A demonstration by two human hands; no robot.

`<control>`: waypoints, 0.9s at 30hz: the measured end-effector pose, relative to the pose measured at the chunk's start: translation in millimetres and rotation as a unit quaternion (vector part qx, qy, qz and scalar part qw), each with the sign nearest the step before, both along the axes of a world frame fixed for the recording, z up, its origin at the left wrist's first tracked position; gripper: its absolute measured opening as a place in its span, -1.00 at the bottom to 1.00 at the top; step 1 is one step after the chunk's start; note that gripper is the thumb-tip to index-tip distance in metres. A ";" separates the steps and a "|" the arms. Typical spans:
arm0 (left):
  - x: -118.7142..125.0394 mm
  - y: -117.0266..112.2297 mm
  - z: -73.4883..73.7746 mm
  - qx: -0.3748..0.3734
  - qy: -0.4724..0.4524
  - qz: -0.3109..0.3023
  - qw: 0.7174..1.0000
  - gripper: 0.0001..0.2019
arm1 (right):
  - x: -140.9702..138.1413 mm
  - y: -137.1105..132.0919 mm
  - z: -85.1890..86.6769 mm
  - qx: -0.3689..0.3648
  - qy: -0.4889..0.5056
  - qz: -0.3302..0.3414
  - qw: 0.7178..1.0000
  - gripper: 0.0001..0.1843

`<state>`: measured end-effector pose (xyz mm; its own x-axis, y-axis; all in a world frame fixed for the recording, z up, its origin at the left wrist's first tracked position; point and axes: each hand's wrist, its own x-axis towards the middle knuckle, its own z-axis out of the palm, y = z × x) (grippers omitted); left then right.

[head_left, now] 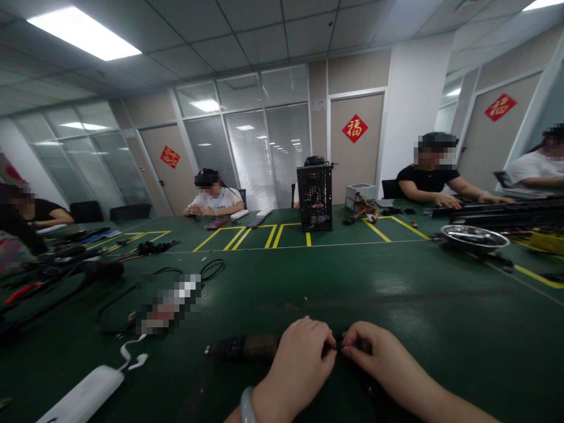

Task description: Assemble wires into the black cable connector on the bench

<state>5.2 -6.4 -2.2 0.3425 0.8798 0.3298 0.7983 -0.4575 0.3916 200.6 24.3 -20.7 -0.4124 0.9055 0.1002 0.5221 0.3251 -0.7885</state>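
Note:
My left hand (pixel 304 355) is closed in a pinch, its wrist ringed by a pale bangle (pixel 247 405). Facing it, my right hand (pixel 374 346) also pinches with thumb and forefinger. The fingertips of both nearly meet over something small and dark that I cannot make out. A dark power drill (pixel 247 349) lies on the green table (pixel 273 285), its nose pointing left and its rear hidden behind my left hand. Below my hands, more dark shapes are too dim to tell.
A white power strip (pixel 83 395) and a black cable (pixel 106 308) lie at left, beyond them tangled black cables (pixel 66 264). A black computer case (pixel 315 197) stands across the table near a power supply (pixel 361 194). A metal bowl (pixel 474 236) sits right. Several people sit around.

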 end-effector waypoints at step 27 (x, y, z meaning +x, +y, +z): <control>2.1 -1.9 1.7 -0.033 0.027 0.019 0.999 -0.91 | 0.8 3.9 -8.5 -0.004 -0.019 -0.002 1.000 -0.96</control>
<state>7.3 -8.3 -0.5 0.3243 0.9115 0.2530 0.8350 -0.4015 0.3761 201.3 28.2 -29.2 -0.4118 0.9080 0.0770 0.5531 0.3162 -0.7707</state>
